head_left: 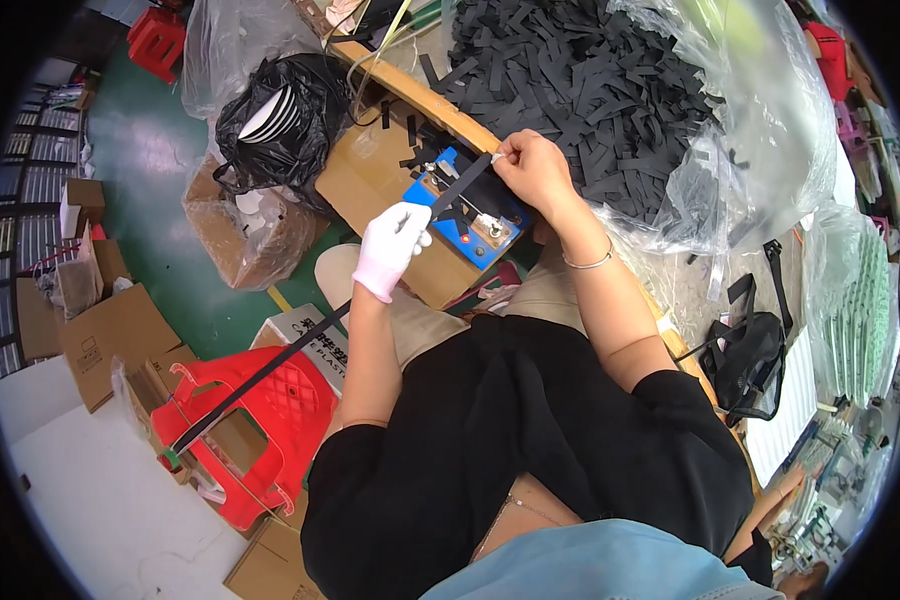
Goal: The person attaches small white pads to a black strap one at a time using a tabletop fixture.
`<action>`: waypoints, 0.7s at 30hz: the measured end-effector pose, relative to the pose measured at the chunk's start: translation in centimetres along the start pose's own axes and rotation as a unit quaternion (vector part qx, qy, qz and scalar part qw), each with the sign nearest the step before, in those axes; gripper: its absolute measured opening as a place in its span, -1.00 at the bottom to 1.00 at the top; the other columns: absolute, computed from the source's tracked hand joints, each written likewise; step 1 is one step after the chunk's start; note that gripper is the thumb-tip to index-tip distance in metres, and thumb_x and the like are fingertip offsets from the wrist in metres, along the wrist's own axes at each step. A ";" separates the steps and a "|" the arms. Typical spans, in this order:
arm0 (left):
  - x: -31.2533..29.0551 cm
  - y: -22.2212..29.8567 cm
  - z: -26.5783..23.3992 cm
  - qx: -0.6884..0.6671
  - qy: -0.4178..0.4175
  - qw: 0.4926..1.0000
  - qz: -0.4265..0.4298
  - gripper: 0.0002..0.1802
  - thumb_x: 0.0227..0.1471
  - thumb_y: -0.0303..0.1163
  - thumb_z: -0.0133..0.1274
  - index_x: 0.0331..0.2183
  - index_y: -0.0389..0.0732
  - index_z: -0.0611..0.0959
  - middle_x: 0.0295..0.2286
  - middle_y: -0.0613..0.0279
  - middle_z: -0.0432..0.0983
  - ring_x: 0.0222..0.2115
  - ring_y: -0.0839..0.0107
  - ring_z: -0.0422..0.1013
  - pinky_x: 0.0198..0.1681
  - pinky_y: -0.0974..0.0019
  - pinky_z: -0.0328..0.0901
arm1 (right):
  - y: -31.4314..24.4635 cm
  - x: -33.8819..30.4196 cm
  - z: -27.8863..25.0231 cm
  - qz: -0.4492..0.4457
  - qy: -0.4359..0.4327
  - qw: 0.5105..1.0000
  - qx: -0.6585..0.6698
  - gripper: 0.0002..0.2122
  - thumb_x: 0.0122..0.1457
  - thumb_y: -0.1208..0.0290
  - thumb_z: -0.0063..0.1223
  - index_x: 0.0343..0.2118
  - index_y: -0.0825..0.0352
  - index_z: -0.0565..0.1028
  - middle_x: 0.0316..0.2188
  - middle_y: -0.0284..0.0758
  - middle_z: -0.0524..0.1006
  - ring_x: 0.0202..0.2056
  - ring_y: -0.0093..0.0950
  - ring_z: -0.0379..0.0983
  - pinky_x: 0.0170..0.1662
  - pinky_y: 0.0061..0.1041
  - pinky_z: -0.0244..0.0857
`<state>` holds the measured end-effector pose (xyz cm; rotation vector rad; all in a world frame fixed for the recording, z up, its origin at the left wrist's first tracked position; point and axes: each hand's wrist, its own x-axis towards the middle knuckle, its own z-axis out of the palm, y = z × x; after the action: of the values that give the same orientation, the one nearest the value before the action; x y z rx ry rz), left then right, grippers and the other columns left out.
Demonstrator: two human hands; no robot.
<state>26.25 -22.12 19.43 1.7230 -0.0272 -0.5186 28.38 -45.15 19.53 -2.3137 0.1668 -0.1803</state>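
A long black strap [460, 186] stretches between my two hands. My left hand [390, 245], in a white glove with a pink cuff, is closed around the strap. My bare right hand [533, 170] pinches the strap's far end, and something small and white shows at its fingertips. Beneath the strap sits a blue device [477, 247] with metal fittings, resting on a brown cardboard box [370, 178]. Behind my left wrist, the strap runs down to a red plastic stool [280, 400] at the lower left. Short black pieces lie beside the device.
A large heap of cut black strips [590, 100] lies on the wood-edged table, partly ringed by clear plastic. A black plastic bag [305, 110] and an open carton [215, 230] stand to the left. A black bag [750, 355] lies on the right.
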 end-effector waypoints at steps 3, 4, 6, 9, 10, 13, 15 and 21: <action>0.2 -0.6 -0.4 0.005 0.016 1.000 -0.011 -0.82 0.03 -0.34 -0.01 -0.41 -0.25 0.56 -0.64 0.37 0.41 -0.64 0.67 0.27 -0.57 0.58 0.15 | 0.0 0.2 0.2 0.002 -0.005 1.000 -0.019 -0.88 -0.17 0.41 0.04 -0.60 0.35 0.48 -0.55 -0.26 0.45 -0.48 -0.30 0.43 -0.39 -0.36 0.29; 0.3 -0.7 -0.4 0.013 0.020 1.000 -0.017 -0.82 0.03 -0.33 -0.01 -0.42 -0.25 0.56 -0.65 0.37 0.41 -0.64 0.67 0.26 -0.58 0.58 0.15 | 0.0 0.2 0.3 0.003 -0.006 1.000 -0.019 -0.88 -0.17 0.41 0.04 -0.60 0.35 0.48 -0.55 -0.26 0.45 -0.48 -0.30 0.43 -0.39 -0.36 0.29; 0.6 -1.2 -0.4 0.014 0.024 1.000 -0.014 -0.82 0.03 -0.33 -0.01 -0.44 -0.25 0.56 -0.65 0.37 0.41 -0.65 0.67 0.26 -0.59 0.58 0.14 | -0.1 0.3 0.4 -0.003 0.002 0.999 -0.044 -0.88 -0.17 0.41 0.04 -0.59 0.35 0.49 -0.54 -0.25 0.45 -0.47 -0.28 0.43 -0.38 -0.35 0.29; 1.0 -1.7 -0.2 0.036 0.041 0.998 -0.013 -0.82 0.02 -0.33 0.00 -0.46 -0.24 0.56 -0.67 0.37 0.40 -0.66 0.68 0.24 -0.60 0.58 0.14 | -0.4 0.2 0.3 0.001 -0.002 0.999 -0.045 -0.88 -0.17 0.40 0.04 -0.58 0.35 0.49 -0.54 -0.24 0.44 -0.46 -0.27 0.43 -0.37 -0.34 0.29; 1.1 -1.8 -0.2 0.056 0.051 0.997 -0.016 -0.82 0.02 -0.33 0.00 -0.47 -0.24 0.56 -0.67 0.37 0.40 -0.67 0.68 0.24 -0.60 0.58 0.13 | -0.5 0.2 0.3 0.001 -0.001 0.999 -0.045 -0.88 -0.17 0.40 0.04 -0.58 0.35 0.49 -0.54 -0.24 0.44 -0.46 -0.27 0.43 -0.37 -0.34 0.29; 0.7 -1.8 -0.7 0.025 0.060 0.998 -0.003 -0.79 0.02 -0.28 0.01 -0.44 -0.23 0.56 -0.66 0.41 0.40 -0.68 0.70 0.24 -0.62 0.61 0.12 | -0.6 -0.1 0.1 -0.004 -0.013 0.999 -0.043 -0.88 -0.17 0.42 0.06 -0.57 0.35 0.48 -0.55 -0.25 0.44 -0.45 -0.26 0.43 -0.36 -0.34 0.29; 0.0 -0.7 -0.6 -0.033 0.035 0.999 -0.009 -0.81 0.03 -0.30 0.00 -0.43 -0.23 0.56 -0.66 0.40 0.40 -0.68 0.69 0.24 -0.61 0.61 0.12 | -0.4 -0.5 -0.2 -0.038 0.022 0.998 0.042 -0.89 -0.17 0.44 0.09 -0.55 0.35 0.48 -0.56 -0.28 0.42 -0.49 -0.35 0.42 -0.38 -0.44 0.29; -0.1 2.6 1.3 -0.100 0.008 0.995 0.013 -0.83 0.03 -0.33 0.00 -0.40 -0.24 0.55 -0.64 0.38 0.41 -0.64 0.68 0.26 -0.59 0.62 0.14 | -1.6 -1.4 -1.4 0.034 -0.117 0.961 0.247 -0.91 0.01 0.47 0.07 -0.47 0.39 0.49 -0.67 -0.58 0.33 -0.62 -0.80 0.08 -0.57 -0.73 0.04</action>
<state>26.33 -23.86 21.71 1.5297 0.0137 -0.4711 26.89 -44.83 21.61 -1.8097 0.0695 0.0831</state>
